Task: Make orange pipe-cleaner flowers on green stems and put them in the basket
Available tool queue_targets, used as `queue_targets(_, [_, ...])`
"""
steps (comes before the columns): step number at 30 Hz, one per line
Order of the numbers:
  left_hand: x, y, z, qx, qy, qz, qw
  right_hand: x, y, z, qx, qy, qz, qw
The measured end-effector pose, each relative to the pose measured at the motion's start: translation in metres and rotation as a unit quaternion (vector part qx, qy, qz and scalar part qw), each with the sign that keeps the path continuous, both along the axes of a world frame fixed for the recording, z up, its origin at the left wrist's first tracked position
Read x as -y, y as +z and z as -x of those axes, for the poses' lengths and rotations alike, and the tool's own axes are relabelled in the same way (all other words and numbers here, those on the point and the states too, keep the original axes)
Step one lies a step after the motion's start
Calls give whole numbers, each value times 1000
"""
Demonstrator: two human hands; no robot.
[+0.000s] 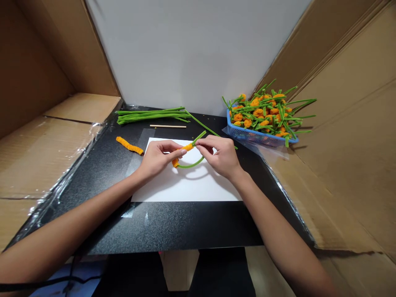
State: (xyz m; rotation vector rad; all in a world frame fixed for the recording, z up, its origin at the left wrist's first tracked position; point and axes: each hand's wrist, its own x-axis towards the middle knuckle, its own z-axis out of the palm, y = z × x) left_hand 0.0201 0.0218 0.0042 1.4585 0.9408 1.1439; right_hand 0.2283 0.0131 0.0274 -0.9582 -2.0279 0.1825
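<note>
Above a white sheet of paper [185, 189], my left hand [161, 156] pinches an orange coiled piece [175, 162] between thumb and fingers. A green fuzzy stem [192, 165] runs out of the orange piece and curves round in a loop toward my right hand [220, 155]. The fingertips of my right hand are closed on the green stem near the upper right end of the orange coil. A short green end sticks up between the two hands. Another orange coiled strip [129, 146] lies on the black table left of my left hand.
Green stems [151, 115] lie in a bundle at the back left, with a thin wooden stick [168, 126] in front. A blue basket [260, 135] at the back right is heaped with orange and green pieces. Cardboard walls [346, 136] stand at both sides.
</note>
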Motion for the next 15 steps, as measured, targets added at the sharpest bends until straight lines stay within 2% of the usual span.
queue_targets(9, [1,4,0,-16,5,-11,1000,-1,4,-3,-3,-16,36,999])
queue_targets(15, [3,5,-1,-13,5,-9,1000,-1,1,-1,0,11,21,1000])
